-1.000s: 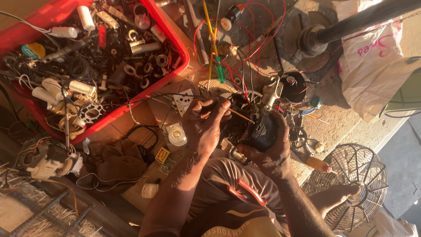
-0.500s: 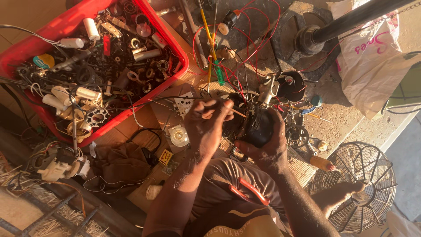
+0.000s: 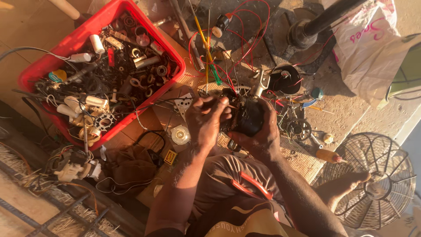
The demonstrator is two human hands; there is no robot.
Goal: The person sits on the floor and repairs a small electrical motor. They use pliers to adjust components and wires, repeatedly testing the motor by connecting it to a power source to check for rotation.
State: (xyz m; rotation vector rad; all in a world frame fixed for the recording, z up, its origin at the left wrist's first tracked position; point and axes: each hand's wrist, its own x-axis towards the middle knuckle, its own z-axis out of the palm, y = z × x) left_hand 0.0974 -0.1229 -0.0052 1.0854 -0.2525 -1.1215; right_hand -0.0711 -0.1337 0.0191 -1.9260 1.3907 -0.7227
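A black fan motor (image 3: 246, 115) with red and black wires rests over my lap. My right hand (image 3: 259, 134) cups it from below and holds it. My left hand (image 3: 205, 118) is closed against the motor's left side, fingers pinched at its wires or a small part; what it pinches is too small to tell. Red wires (image 3: 245, 35) loop away from the motor toward the top of the view.
A red bin (image 3: 52, 61) of spare parts, capacitors and wires sits to the left. A wire fan guard (image 3: 379, 184) lies at the right by my bare foot. A fan pole and base (image 3: 307, 30), a white plastic bag (image 3: 372, 44), screwdrivers (image 3: 206, 48) and loose parts surround the motor.
My left hand has drawn in closer to the motor's side. The view has shifted slightly, and the red bin sits lower and more to the right in the frame.
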